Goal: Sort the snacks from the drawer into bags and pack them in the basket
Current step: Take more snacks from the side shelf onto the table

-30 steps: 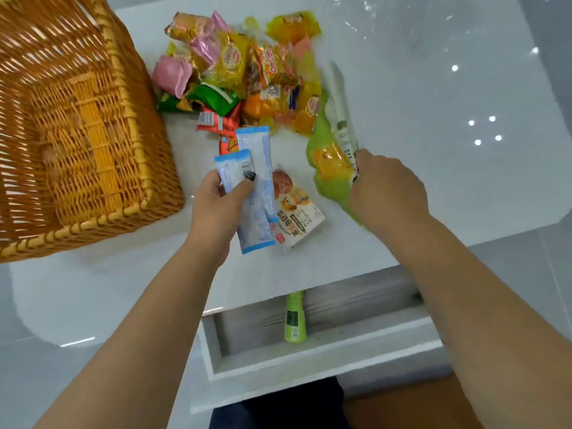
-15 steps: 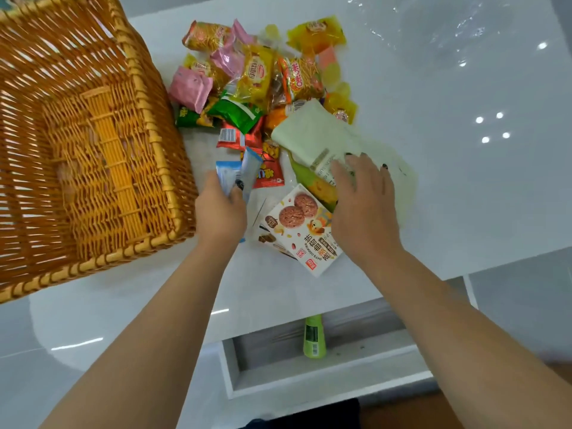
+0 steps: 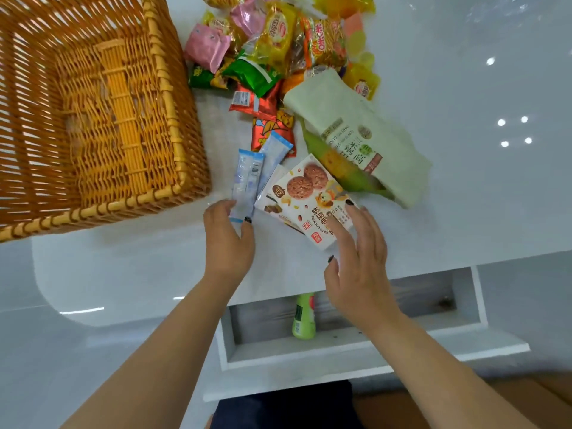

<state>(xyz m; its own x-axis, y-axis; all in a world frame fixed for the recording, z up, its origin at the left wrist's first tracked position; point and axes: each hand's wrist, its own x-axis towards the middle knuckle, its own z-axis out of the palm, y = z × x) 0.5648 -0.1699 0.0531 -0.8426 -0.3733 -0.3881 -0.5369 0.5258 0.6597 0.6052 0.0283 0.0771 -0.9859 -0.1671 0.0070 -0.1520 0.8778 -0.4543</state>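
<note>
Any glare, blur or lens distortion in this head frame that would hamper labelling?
Head view: ceiling-light spots glare on the glossy table at right; wide-angle bending curves the basket rim and table edge; right hand and cookie box slightly soft from motion; left hand and blue sachet legible; snack pile cropped at the top.

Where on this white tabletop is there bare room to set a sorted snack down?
Bare top lies right of the pale green bag, out to the table edge, and along the near edge below the basket, left of the left hand. It is crowded between basket and bag, where the snack pile and cookie box lie.
</note>
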